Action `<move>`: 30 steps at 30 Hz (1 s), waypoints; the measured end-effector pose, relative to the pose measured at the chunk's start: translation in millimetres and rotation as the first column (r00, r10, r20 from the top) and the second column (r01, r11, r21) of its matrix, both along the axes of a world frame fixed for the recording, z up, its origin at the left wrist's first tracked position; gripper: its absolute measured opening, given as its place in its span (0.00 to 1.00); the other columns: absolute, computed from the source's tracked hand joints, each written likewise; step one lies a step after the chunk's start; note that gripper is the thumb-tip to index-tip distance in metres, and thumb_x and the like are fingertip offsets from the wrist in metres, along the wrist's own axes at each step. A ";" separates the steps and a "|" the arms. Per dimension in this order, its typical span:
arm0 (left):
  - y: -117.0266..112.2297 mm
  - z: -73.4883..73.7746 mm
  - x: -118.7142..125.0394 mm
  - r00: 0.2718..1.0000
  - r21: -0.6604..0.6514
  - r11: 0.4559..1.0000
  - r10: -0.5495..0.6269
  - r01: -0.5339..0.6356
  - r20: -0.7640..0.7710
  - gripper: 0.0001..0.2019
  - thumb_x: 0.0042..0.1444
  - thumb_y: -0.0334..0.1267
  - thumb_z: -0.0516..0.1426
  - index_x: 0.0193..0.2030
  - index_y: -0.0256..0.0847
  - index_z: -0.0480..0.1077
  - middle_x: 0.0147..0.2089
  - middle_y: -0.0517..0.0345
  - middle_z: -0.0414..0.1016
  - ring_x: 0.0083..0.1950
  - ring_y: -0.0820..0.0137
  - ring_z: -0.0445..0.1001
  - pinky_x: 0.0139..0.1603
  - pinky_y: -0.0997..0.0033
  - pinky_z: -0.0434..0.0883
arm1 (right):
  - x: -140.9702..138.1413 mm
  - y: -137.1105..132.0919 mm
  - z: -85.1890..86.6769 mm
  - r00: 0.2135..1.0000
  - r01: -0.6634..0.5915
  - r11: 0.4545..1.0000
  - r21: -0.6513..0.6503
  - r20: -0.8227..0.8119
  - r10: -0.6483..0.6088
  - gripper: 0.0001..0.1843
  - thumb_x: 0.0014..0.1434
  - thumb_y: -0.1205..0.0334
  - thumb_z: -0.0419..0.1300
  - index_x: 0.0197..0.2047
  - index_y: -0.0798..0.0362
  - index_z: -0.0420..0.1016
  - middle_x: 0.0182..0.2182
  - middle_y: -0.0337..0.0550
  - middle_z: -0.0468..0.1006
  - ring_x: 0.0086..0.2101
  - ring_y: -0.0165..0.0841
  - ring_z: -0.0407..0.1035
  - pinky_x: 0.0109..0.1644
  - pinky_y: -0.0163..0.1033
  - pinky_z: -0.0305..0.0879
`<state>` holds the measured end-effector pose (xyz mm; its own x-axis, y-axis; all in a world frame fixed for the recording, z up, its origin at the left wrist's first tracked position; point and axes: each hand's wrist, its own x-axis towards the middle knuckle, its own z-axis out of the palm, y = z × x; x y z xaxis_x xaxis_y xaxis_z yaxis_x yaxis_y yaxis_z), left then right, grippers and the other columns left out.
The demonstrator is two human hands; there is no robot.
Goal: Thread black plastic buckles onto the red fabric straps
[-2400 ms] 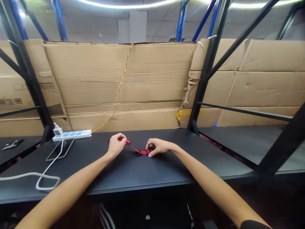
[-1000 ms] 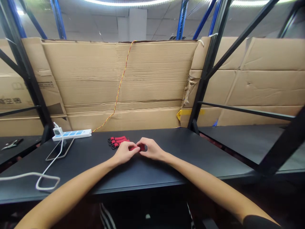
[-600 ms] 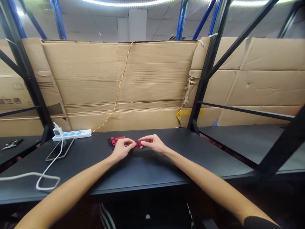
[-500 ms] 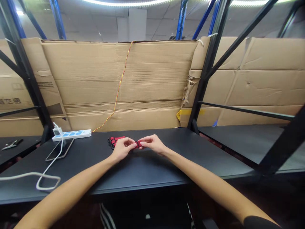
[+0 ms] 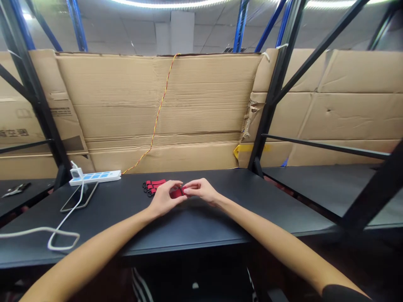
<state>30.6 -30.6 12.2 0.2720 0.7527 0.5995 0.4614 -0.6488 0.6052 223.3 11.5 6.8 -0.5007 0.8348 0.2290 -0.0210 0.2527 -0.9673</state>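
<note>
My left hand (image 5: 165, 199) and my right hand (image 5: 201, 189) meet at the middle of the black table (image 5: 201, 228). Between their fingertips is a short red fabric strap (image 5: 176, 193), pinched from both sides. Its ends are hidden by my fingers. Just behind my left hand lies a small bundle of red straps with black clips (image 5: 153, 185), partly covered by that hand's knuckles, and neither hand appears to grip it.
A white power strip (image 5: 94, 178) and a smartphone (image 5: 78, 197) lie to the left, with a white cable (image 5: 59, 235) looping toward the table's front edge. Behind stands a cardboard wall (image 5: 157, 105), with black metal uprights on both sides.
The red strap now shows more between my fingers, and my left hand has curled over it. Earlier, my hands were apart around a strap on the table, before coming together.
</note>
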 end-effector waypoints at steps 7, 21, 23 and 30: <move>2.8 -0.8 -2.6 0.989 0.116 0.993 0.021 -0.004 -0.146 0.13 0.52 0.41 0.61 0.45 0.44 0.76 0.43 0.54 0.79 0.43 0.62 0.75 0.48 0.63 0.68 | 0.1 -1.5 4.7 0.999 0.033 0.999 -0.008 -0.012 -0.033 0.19 0.39 0.53 0.71 0.33 0.57 0.80 0.26 0.44 0.81 0.29 0.36 0.75 0.42 0.45 0.71; 14.9 7.7 -19.0 0.928 0.137 0.980 0.181 -0.143 -0.325 0.13 0.47 0.43 0.63 0.40 0.45 0.79 0.37 0.54 0.80 0.40 0.59 0.75 0.46 0.65 0.65 | 12.7 20.9 0.8 0.971 0.207 0.973 -0.100 -0.101 -0.217 0.13 0.37 0.62 0.71 0.27 0.59 0.78 0.21 0.44 0.77 0.21 0.32 0.72 0.32 0.40 0.71; 13.9 8.6 -20.2 0.881 0.154 0.975 0.213 -0.163 -0.421 0.15 0.48 0.44 0.61 0.43 0.45 0.78 0.38 0.54 0.80 0.40 0.59 0.75 0.45 0.65 0.65 | 11.6 21.7 -2.4 0.979 0.185 0.978 -0.098 -0.073 -0.192 0.14 0.38 0.61 0.71 0.28 0.59 0.78 0.21 0.44 0.78 0.22 0.32 0.72 0.33 0.40 0.72; 8.7 15.2 -29.9 0.652 0.123 0.980 0.198 -0.160 -0.732 0.13 0.55 0.47 0.57 0.43 0.46 0.77 0.42 0.53 0.79 0.47 0.60 0.74 0.47 0.64 0.64 | 19.0 35.4 -19.6 0.990 0.143 0.985 -0.095 0.029 -0.141 0.17 0.45 0.56 0.69 0.35 0.58 0.77 0.27 0.46 0.80 0.27 0.30 0.74 0.35 0.36 0.72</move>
<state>0.7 -21.8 27.3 0.5015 0.8132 0.2953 0.8530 -0.5218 -0.0115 242.3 46.9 -12.8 -0.3796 0.9153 0.1343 0.0299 0.1572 -0.9871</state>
